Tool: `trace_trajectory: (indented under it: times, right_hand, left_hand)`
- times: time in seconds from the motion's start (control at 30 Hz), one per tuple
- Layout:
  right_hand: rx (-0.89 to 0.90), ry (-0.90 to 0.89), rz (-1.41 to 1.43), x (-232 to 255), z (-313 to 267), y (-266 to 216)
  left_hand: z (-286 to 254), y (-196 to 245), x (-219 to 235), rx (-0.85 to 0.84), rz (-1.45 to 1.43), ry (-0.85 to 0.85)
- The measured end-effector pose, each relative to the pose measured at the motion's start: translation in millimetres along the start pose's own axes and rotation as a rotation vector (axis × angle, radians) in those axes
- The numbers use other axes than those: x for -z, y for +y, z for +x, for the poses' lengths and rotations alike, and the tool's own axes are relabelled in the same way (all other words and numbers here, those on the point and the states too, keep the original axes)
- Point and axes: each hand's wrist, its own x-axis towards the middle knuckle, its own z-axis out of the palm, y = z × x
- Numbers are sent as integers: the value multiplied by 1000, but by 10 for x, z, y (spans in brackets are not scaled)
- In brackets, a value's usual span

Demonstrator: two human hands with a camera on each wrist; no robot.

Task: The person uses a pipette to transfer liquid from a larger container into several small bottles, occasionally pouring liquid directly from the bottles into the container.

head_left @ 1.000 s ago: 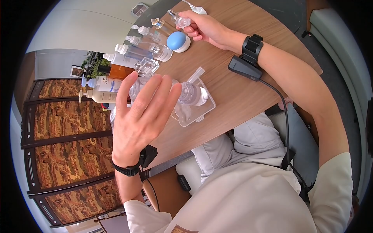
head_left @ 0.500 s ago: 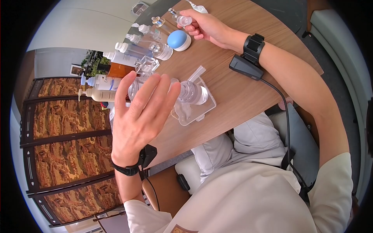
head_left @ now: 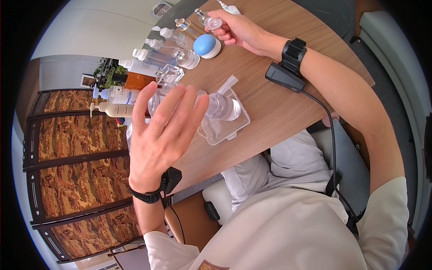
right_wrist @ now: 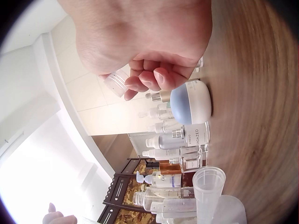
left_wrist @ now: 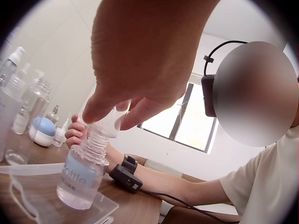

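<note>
A squat clear bottle (left_wrist: 78,179) with a pale blue label and clear liquid stands on a clear plastic tray (head_left: 215,135). Over its ribbed neck, my left hand (head_left: 164,130) pinches a clear flared plastic piece (left_wrist: 111,125) between thumb and fingers, palm down. The fingers hide part of that piece, and I cannot tell exactly what it is. Farther off, above the table's far side, my right hand (head_left: 240,29) holds a small clear cap (head_left: 212,23) by its side. Threads show on the cap in the right wrist view.
A row of pump, spray and dropper bottles (head_left: 155,58) runs along the table's far edge. Close to the right hand sits a blue-lidded white jar (head_left: 207,47). A translucent cup (right_wrist: 208,186) stands lower in the right wrist view. Wood tabletop (head_left: 288,85) spreads to the right.
</note>
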Motion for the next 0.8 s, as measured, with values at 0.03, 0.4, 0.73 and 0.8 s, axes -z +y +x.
trace_trajectory:
  times: [0.03, 0.4, 0.73, 0.8]
  right_hand:
    - [0, 0, 0, -3, -2, -2]
    - [-2, -2, -4, 7, 13, 21]
    - [-61, 67, -4, -41, 1, -26]
    - [-54, 41, 9, -33, 0, -26]
  left_hand:
    - [-1, -1, -3, 0, 0, 3]
    - [7, 1, 14, 39, -14, -26]
    - [-217, -52, -88, 216, -208, 35]
    - [-291, -35, -159, 292, -311, 80]
